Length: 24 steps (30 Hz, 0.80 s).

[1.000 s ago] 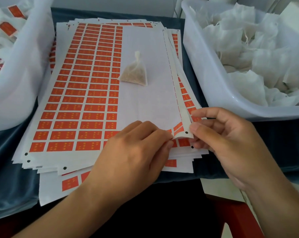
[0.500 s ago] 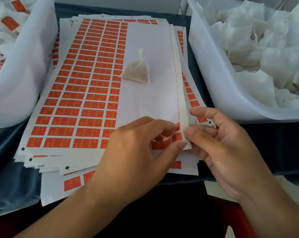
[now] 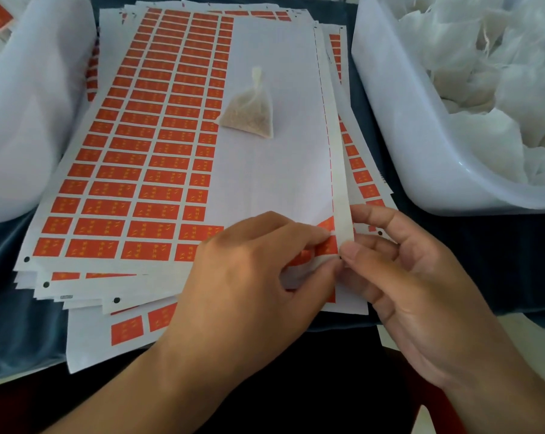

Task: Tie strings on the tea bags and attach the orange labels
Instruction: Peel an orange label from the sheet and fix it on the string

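Because the label (image 3: 326, 245) is thin, limp adhesive paper, it is best taken by one lifted corner and peeled slowly, or it is likely to curl and stick to itself. It sits at the near right corner of the top sheet (image 3: 265, 170), where it is pinched by the left hand (image 3: 249, 277). The sheet's edge strip is pinched by the right hand (image 3: 399, 277). A light, soft tea bag (image 3: 249, 114) lies mid-sheet, beside the right bin (image 3: 399, 126).

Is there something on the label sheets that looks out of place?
Yes. One filled tea bag lies alone on the bare white part of the top label sheet, apart from both bins. The sheets below are fanned out unevenly, not squared.
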Tool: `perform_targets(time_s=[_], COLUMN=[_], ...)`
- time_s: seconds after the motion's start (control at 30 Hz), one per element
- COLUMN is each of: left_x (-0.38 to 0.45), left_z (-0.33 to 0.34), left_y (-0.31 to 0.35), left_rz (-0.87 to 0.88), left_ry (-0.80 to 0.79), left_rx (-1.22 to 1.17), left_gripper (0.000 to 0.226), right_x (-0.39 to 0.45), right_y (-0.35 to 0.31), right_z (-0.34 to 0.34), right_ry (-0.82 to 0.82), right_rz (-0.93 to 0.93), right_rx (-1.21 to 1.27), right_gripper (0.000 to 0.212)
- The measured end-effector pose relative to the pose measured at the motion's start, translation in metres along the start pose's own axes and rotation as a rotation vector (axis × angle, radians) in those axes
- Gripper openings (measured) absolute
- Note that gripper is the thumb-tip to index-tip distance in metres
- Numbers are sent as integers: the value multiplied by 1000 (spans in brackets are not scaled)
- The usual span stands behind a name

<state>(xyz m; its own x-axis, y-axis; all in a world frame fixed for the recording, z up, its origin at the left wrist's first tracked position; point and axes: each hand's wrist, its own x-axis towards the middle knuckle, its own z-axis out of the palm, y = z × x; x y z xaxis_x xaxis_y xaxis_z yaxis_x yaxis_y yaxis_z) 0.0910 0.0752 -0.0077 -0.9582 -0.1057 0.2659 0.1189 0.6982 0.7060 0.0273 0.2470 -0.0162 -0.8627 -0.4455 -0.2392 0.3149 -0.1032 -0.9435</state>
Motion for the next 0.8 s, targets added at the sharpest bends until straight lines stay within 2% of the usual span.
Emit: perform_targets(time_s=[0.23, 0.5, 0.8], left_x=[-1, 1, -2], left_z=[4, 7, 7], left_y=[-2, -5, -7], left_rz=[78, 184, 159], left_ry=[66, 99, 74], left_rx=[63, 165, 85], left_gripper=[18, 17, 16], right_x=[-2, -7, -5], right_y=[3, 1, 6], right_z=[1, 5, 4], right_ry=[55, 70, 117], right_rz=[-75, -199, -160], right_rx=[-82, -284, -152], right_gripper=[23, 24, 25])
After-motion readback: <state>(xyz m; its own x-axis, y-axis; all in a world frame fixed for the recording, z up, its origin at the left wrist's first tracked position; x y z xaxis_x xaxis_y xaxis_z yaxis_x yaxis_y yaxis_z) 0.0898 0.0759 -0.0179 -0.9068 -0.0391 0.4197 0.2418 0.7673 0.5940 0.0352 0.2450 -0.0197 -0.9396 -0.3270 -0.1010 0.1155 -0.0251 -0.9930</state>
